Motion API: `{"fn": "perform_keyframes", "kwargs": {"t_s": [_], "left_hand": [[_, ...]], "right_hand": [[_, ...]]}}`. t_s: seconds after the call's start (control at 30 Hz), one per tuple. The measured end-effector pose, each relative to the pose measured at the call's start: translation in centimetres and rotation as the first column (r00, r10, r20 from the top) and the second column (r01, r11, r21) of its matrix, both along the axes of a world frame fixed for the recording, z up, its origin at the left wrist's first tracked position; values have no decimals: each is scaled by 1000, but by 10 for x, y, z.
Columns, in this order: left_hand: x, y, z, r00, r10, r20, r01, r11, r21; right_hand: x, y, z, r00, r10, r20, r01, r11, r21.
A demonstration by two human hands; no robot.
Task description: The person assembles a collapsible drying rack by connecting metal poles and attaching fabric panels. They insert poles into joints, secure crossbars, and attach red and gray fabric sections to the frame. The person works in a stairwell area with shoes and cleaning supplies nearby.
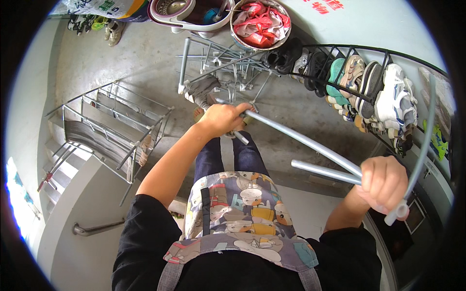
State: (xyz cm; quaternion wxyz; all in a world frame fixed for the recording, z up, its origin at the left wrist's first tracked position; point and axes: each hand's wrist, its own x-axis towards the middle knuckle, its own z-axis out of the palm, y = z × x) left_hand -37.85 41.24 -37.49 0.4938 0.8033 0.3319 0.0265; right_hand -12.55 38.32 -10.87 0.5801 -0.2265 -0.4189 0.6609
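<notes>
My left hand (pixel 222 118) is closed around one end of a long grey metal tube (pixel 302 140); a short tube end sticks out below it. At the right, my right hand (pixel 384 183) grips the tube's other end, together with a second, shorter tube (pixel 324 171) and a curved grey tube (pixel 429 127) with a white plastic connector (pixel 400 210) at its foot. Beyond my left hand stands a jumble of grey tubes and white joints (pixel 233 65), with a piece of grey fabric (pixel 202 89) on it.
A tube frame with grey fabric shelves (pixel 105 134) stands at the left by concrete stairs (pixel 63 169). A black metal shoe rack (pixel 336 85) full of shoes lines the right wall. A bucket of red plastic bags (pixel 260 25) and a mop bucket (pixel 191 14) stand at the back.
</notes>
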Motion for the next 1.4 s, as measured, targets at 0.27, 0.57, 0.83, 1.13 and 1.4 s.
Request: {"fn": "perform_keyframes", "kwargs": {"t_s": [0.27,0.57,0.83,1.13,1.4], "left_hand": [[-19,-19,-25,990,58,-126,-74,989,-128],[-35,-33,-37,979,97,-179,-165,893,-418],[-63,-34,-64,934,330,-137,-351,781,-517],[-53,-39,-49,756,653,-43,-549,597,-585],[-49,-45,-74,859,512,-20,-336,534,-776]], "right_hand": [[-32,4,-16,983,184,29,-185,982,38],[-24,0,10,980,131,-153,-123,990,63],[-31,11,4,965,234,-123,-232,972,31],[-24,17,2,952,281,-121,-280,960,18],[-35,15,2,971,229,-76,-222,971,91]]}}
